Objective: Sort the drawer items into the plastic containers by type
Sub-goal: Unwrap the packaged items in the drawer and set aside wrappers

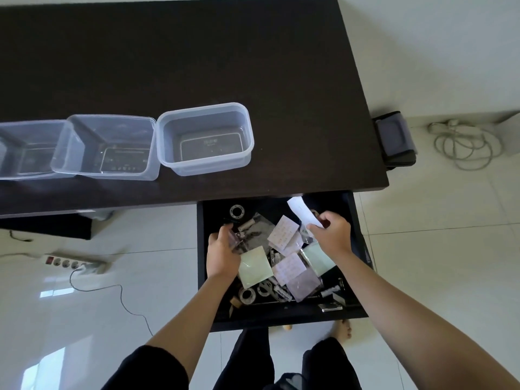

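Open dark drawer (pixel 357 220), lower centre-right of frame, is crammed w/ mixed bits: pastel sticky-note pads (pixel 255 266), tape rolls (pixel 247 294), small hardware. Right hand (pixel 332 232) pinches a white paper slip (pixel 302 212) at the drawer's upper right, lifted clear, prob. to carry out. Left hand (pixel 223 253) curls round a small clear plastic packet (pixel 235 237) at the drawer's left, likely a 2nd pick. 3 clear plastic tubs (pixel 205 139) sit in a row on the dark table (pixel 197 52), left-centre, close to the drawer for short reaches; nothing looks sorted into them yet.
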Action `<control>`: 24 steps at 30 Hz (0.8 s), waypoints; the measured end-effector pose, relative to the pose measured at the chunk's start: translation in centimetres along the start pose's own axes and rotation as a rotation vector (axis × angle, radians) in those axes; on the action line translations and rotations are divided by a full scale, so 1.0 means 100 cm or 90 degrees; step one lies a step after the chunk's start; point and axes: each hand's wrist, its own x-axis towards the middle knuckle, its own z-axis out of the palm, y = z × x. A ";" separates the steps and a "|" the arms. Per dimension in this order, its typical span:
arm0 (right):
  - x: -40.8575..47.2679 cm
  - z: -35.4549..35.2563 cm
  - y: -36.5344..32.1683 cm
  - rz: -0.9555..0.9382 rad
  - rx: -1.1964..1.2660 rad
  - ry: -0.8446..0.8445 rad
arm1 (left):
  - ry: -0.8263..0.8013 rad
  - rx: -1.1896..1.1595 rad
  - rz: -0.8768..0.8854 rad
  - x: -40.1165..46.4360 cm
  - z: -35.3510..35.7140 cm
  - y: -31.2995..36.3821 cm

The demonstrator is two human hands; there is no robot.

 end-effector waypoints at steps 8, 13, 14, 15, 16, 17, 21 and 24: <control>-0.034 -0.031 -0.006 0.009 0.025 -0.066 | 0.080 -0.083 0.000 -0.032 -0.012 0.013; -0.056 -0.018 0.016 0.131 -0.023 -0.252 | -0.011 0.009 -0.003 -0.044 0.007 0.005; -0.058 -0.013 0.020 0.137 -0.063 -0.276 | -0.037 0.039 -0.013 -0.044 0.011 0.002; -0.060 -0.008 0.022 0.141 -0.098 -0.296 | -0.065 0.069 -0.028 -0.043 0.016 -0.002; -0.062 -0.003 0.024 0.144 -0.127 -0.310 | -0.092 0.097 -0.042 -0.042 0.019 -0.004; -0.063 0.002 0.026 0.145 -0.148 -0.315 | -0.114 0.126 -0.051 -0.042 0.022 -0.005; -0.064 0.021 0.029 0.118 -0.227 -0.268 | -0.141 0.209 -0.049 -0.039 0.030 -0.009; -0.064 0.029 0.031 0.071 -0.276 -0.237 | -0.143 0.201 -0.055 -0.040 0.037 -0.010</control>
